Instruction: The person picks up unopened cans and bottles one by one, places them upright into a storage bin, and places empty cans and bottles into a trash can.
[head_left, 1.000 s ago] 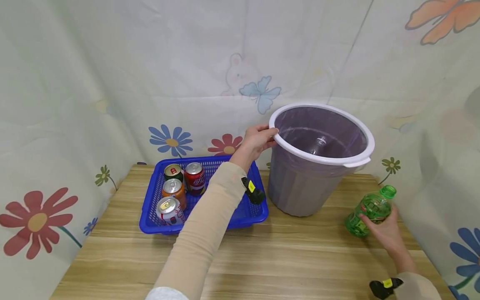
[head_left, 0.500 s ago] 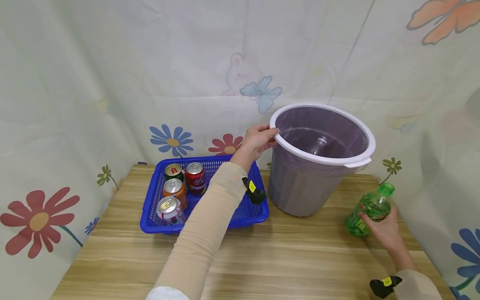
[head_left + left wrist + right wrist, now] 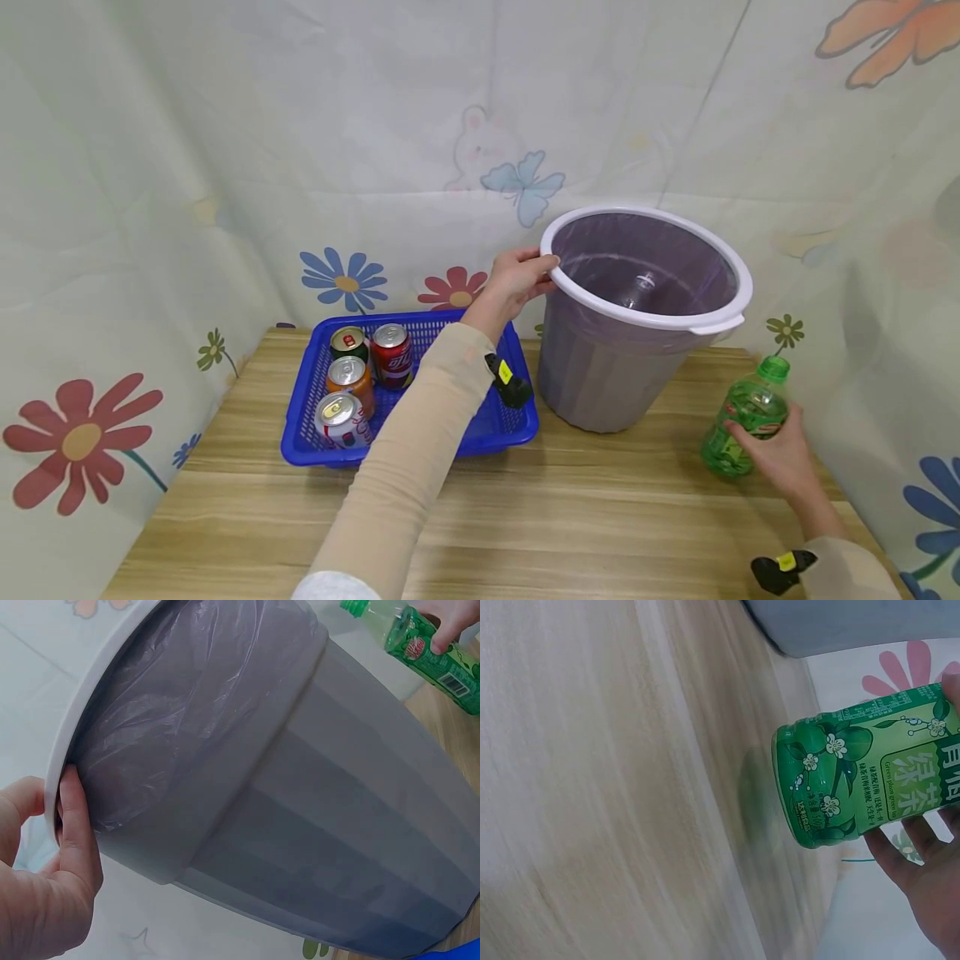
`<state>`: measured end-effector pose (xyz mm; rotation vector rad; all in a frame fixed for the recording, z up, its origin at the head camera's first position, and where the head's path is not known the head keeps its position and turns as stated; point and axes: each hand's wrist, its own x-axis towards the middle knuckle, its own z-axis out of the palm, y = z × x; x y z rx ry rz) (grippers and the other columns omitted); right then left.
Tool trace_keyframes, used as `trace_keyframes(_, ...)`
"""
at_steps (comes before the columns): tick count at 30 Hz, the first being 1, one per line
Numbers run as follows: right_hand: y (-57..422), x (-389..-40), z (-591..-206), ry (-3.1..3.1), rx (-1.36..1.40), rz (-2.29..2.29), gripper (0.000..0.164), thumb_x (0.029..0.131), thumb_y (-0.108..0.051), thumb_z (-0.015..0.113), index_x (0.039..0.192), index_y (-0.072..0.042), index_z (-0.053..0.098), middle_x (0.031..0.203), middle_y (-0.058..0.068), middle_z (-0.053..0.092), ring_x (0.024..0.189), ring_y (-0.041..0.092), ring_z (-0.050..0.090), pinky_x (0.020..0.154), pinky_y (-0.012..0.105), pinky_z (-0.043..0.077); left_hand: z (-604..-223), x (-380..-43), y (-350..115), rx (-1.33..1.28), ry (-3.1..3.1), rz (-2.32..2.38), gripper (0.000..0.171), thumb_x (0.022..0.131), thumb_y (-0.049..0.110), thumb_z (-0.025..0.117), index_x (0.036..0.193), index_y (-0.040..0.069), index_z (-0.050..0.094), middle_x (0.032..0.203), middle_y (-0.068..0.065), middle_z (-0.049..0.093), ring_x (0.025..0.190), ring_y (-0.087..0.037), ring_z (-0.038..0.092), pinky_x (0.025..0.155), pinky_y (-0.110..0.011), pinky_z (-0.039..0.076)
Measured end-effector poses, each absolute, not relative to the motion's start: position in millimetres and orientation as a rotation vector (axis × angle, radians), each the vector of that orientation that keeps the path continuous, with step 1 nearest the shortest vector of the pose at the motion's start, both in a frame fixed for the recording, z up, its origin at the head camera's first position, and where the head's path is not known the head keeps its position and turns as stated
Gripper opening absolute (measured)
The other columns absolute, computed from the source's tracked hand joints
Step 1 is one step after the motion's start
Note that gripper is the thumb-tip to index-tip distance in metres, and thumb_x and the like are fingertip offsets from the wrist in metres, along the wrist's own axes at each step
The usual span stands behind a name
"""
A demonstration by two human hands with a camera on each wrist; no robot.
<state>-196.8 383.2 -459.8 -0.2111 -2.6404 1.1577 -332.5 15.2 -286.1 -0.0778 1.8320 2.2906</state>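
Observation:
My left hand (image 3: 517, 282) pinches the white rim of a grey trash can (image 3: 607, 375), thumb over the rim and fingers under it, as the left wrist view shows. A thin translucent bag (image 3: 187, 712) lines the can and folds out below the rim. To the can's right, my right hand (image 3: 783, 454) grips a green plastic tea bottle (image 3: 742, 425) round its label. The bottle stands nearly upright, leaning a little to the right. In the right wrist view, its base (image 3: 795, 787) looks slightly off the wooden table.
A blue plastic basket (image 3: 300, 446) sits left of the can, partly behind my left forearm. Several drink cans (image 3: 348, 385) stand in its left part. The wooden table (image 3: 570, 517) meets a flower-printed curtain (image 3: 405, 150) at the back and sides.
My right hand has shifted slightly to the right with the bottle, which now stands more upright. The left hand, the trash can and the basket stay in place.

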Motion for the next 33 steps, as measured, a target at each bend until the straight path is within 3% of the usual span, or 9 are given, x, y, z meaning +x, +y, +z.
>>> trace_keyframes(3,384,-196,-458,-2.667,-0.228,1.155,0.083,0.086,-0.030,0.062,0.136,0.007,0.006,0.126,0.034,0.033,0.105,0.041,0.041,0.074,0.034,0.039,-286,-332,16,-0.087,1.826,2.290,0.042,0.086,0.011,0.063,0.126,0.003,0.053,0.101,-0.009,0.061,0.079,-0.016,0.064,0.074,-0.025,0.055)
trace_keyframes(6,386,-196,-457,-2.674,-0.222,1.144,0.083,0.086,-0.029,0.062,0.135,0.008,0.007,0.126,0.034,0.033,0.104,0.041,0.041,0.075,0.039,0.039,-285,-333,16,-0.099,1.819,2.292,0.043,0.086,0.012,0.064,0.127,0.003,0.052,0.101,-0.009,0.062,0.080,-0.017,0.064,0.074,-0.025,0.055)
trace_keyframes(10,389,-196,-455,-2.687,-0.204,1.113,0.081,0.086,-0.029,0.062,0.133,0.008,0.008,0.125,0.033,0.034,0.100,0.037,0.041,0.074,0.037,0.039,-285,-333,16,-0.099,1.822,2.291,0.044,0.086,0.012,0.064,0.127,0.003,0.052,0.101,-0.009,0.062,0.079,-0.016,0.064,0.074,-0.025,0.055)
trace_keyframes(17,396,-193,-450,-2.697,-0.156,1.106,0.084,0.086,-0.029,0.062,0.136,0.008,0.006,0.124,0.036,0.033,0.104,0.045,0.040,0.077,0.055,0.038,-286,-333,16,-0.092,1.822,2.288,0.044,0.086,0.012,0.064,0.127,0.003,0.052,0.102,-0.009,0.061,0.079,-0.016,0.064,0.074,-0.025,0.055)
trace_keyframes(20,398,-193,-445,-2.699,-0.120,1.099,0.084,0.086,-0.029,0.062,0.137,0.008,0.006,0.122,0.037,0.034,0.103,0.045,0.041,0.075,0.056,0.038,-285,-333,16,-0.086,1.816,2.289,0.044,0.087,0.012,0.063,0.128,0.003,0.051,0.102,-0.010,0.061,0.080,-0.016,0.064,0.074,-0.025,0.055)
trace_keyframes(24,400,-195,-437,-2.682,-0.021,1.059,0.078,0.085,-0.024,0.065,0.136,0.007,0.015,0.119,0.029,0.041,0.093,0.015,0.049,0.070,0.034,0.045,-286,-333,16,-0.093,1.811,2.292,0.045,0.087,0.011,0.063,0.128,0.003,0.050,0.102,-0.010,0.061,0.079,-0.016,0.064,0.074,-0.025,0.055)
trace_keyframes(27,402,-195,-431,-2.671,0.019,1.014,0.075,0.084,-0.022,0.067,0.133,0.008,0.020,0.114,0.025,0.044,0.085,-0.002,0.044,0.063,0.022,0.041,-286,-334,16,-0.101,1.810,2.295,0.046,0.086,0.012,0.064,0.128,0.003,0.050,0.102,-0.010,0.061,0.078,-0.016,0.064,0.073,-0.025,0.055)
trace_keyframes(33,406,-198,-418,-2.668,0.041,0.962,0.075,0.082,-0.022,0.069,0.133,0.006,0.023,0.113,0.022,0.047,0.082,-0.014,0.037,0.061,0.017,0.037,-286,-335,16,-0.094,1.806,2.295,0.047,0.086,0.012,0.064,0.129,0.003,0.050,0.105,-0.011,0.061,0.080,-0.016,0.064,0.075,-0.025,0.055)
